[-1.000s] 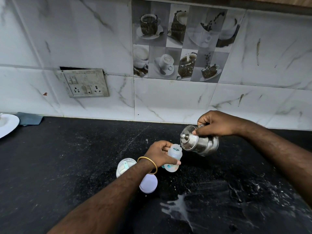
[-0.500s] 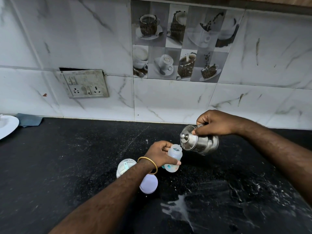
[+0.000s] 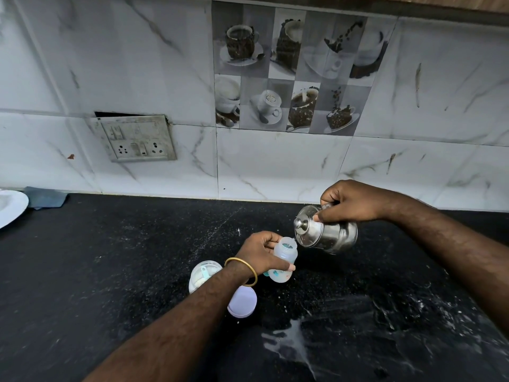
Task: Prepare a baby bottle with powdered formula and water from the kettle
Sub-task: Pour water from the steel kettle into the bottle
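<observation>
The speckled black stone counter [image 3: 110, 271] is carrying everything, and places here are given from the small translucent plastic baby bottle [image 3: 283, 257] near its middle. The white spill [image 3: 289, 346] is lying on the counter nearer the camera than the bottle, unchanged. The right hand [image 3: 355, 201], above and right of the bottle, is gripping the shiny round steel kettle [image 3: 326, 234] with curled fingers, thumb pressing its lid, tilting it so the lip is almost touching the bottle's open mouth, just as half a second ago. The left hand [image 3: 261, 253] is still wrapping the bottle, holding it tilted toward the kettle. Left of the bottle, the open round white formula container [image 3: 202, 274] and its pale lilac lid [image 3: 243, 301] are staying put.
</observation>
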A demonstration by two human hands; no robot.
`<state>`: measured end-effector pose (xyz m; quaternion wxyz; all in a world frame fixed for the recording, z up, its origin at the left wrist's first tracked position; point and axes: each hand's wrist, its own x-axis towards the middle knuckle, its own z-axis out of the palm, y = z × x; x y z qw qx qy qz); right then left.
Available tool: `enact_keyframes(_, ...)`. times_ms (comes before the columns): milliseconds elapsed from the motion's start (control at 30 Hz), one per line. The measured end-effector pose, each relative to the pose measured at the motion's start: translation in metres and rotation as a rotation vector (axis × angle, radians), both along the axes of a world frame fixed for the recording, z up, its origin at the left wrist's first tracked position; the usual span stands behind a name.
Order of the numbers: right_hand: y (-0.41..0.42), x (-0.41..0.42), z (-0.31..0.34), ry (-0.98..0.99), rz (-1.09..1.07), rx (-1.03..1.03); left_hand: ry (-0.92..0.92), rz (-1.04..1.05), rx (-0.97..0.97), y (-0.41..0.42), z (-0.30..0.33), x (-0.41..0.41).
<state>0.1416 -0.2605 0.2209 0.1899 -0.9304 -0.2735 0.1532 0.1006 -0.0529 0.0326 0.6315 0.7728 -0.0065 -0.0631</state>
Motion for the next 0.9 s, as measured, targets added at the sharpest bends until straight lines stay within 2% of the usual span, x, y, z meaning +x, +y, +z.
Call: enact_keyframes(900,-0.003,0.0,-0.013,0.044,-0.02,0.004,-0.03,-0.051,0.038,0.001,-0.008,-0.001)
